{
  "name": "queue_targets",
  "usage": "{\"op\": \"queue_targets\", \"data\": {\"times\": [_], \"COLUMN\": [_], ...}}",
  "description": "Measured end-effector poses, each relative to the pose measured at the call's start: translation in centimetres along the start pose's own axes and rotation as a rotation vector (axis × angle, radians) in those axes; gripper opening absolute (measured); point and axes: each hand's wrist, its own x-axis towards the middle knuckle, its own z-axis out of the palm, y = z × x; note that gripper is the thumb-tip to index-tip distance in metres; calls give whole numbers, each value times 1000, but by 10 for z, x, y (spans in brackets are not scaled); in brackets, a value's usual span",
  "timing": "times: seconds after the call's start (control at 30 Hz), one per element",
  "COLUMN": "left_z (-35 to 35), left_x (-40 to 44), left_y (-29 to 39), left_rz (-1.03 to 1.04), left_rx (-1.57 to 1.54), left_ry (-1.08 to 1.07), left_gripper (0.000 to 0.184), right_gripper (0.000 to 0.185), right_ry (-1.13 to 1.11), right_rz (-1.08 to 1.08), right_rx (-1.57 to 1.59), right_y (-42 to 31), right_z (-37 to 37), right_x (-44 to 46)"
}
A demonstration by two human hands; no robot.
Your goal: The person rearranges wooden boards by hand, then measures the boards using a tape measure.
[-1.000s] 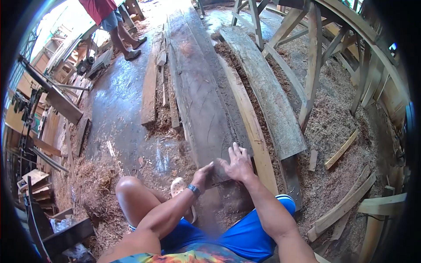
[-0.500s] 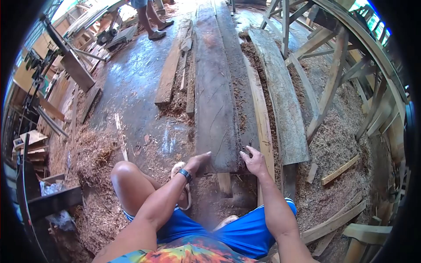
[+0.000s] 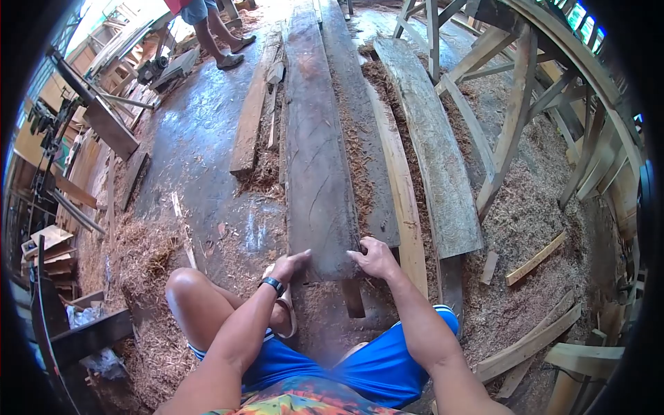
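A long, dark wooden plank runs away from me, its near end just in front of my knees. My left hand grips the left edge of that end, thumb on top and fingers hidden below. On the opposite edge, my right hand is closed with its thumb over the top face; its fingers are partly hidden. Under and right of the plank lies another dark board, sprinkled with shavings. A short wood block pokes out beneath the near end.
A pale narrow board and a wide rough board lie to the right. Left are a short thick beam and a long-handled tool. Wooden trestle legs stand at right. Another person's legs are at the far left.
The plank's near end has shifted left off the board beside it, showing more shavings there. My right hand has closed onto its edge. The view has turned slightly.
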Motion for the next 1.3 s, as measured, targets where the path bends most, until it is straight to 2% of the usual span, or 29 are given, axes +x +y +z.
{"op": "queue_targets", "data": {"times": [0.07, 0.1, 0.13, 0.2, 0.27, 0.3, 0.33, 0.37, 0.4, 0.47, 0.53, 0.63, 0.67, 0.73, 0.77, 0.83, 0.87, 0.93, 1.0, 1.03, 1.07, 1.1, 1.17, 1.2, 1.23, 1.27, 1.3], "left_z": [-11, 0, -27, -34, -38, -48, -43, -57, -48, -63, -54, -34, -36, -26, -37, -15, -41, -39, -25, -20, -26, -24, -12, 4, -2, -32, -16], "left_x": [13, -3, 31, 59, 82, 109, 116, 147, 153, 199, 200, 196, 203, 182, 208, 159, 209, 208, 186, 192, 199, 206, 178, 144, 161, 235, 196], "left_y": [16, 49, 54, 98, 148, 164, 184, 193, 212, 218, 219, 205, 199, 205, 198, 218, 212, 221, 245, 255, 255, 255, 248, 258, 254, 235, 245], "left_rz": [49, 60, 30, 129, 197, 224, 206, 313, 291, 462, 639, 762, 715, 519, 584, 565, 552, 507, 492, 405, 452, 367, 393, 289, 325, 481, 404], "left_rx": [117, 47, -21, -94, 47, 55, 81, 300, 357, 486, 572, 905, 1096, 988, 1165, 1192, 1388, 1281, 1762, 1880, 1807, 1780, 1415, 1332, 1311, 1352, 1188], "left_ry": [84, 180, 87, 160, 201, 166, 234, 275, 432, 607, 660, 823, 678, 515, 595, 705, 549, 432, 261, 215, 193, 192, 438, 374, 377, 354, 453], "left_gripper": [52, 40, 29, 21, 16, 18, 19, 27, 46, 65, 64, 63, 67, 66, 63, 56, 56, 50, 44, 41, 43, 44, 53, 61, 64, 70, 75], "right_gripper": [50, 51, 52, 53, 52, 48, 50, 52, 54, 58, 60, 62, 62, 61, 61, 60, 60, 60, 61, 61, 61, 60, 59, 59, 59, 59, 59], "right_ry": [-95, -117, -136, -150, -147, -123, -137, -152, -163, -116, -33, -97, -112, -135, -116, -71, -80, -94, -94, -85, -92, -96, -121, -105, -140, -171, -153], "right_rz": [87, 101, 114, 124, 123, 101, 98, 97, 99, 67, 9, 87, 105, 130, 110, 52, 58, 83, 78, 46, 30, 12, 12, 40, 69, 101, 87], "right_rx": [-52, -47, -43, -35, -30, -14, -11, -10, -14, -49, -57, 5, 18, 46, 31, 6, 9, 12, 3, 1, 5, 17, 53, 9, 25, 36, 26], "right_y": [-5, -6, -6, -8, -11, -14, -15, -14, -13, -11, -6, -8, -11, -16, -15, -10, -10, -14, -13, -9, -6, -9, -25, -23, -27, -29, -26], "right_z": [-6, -6, -6, -8, -11, -14, -13, -13, -15, -15, -11, -21, -25, -31, -30, -27, -26, -28, -25, -18, -15, -14, -23, -20, -24, -28, -28], "right_x": [1, 0, 0, 1, 0, -2, -3, -4, -6, -12, -17, -17, -18, -16, -15, -16, -14, -12, -11, -9, -8, -9, -12, -14, -13, -12, -12]}}
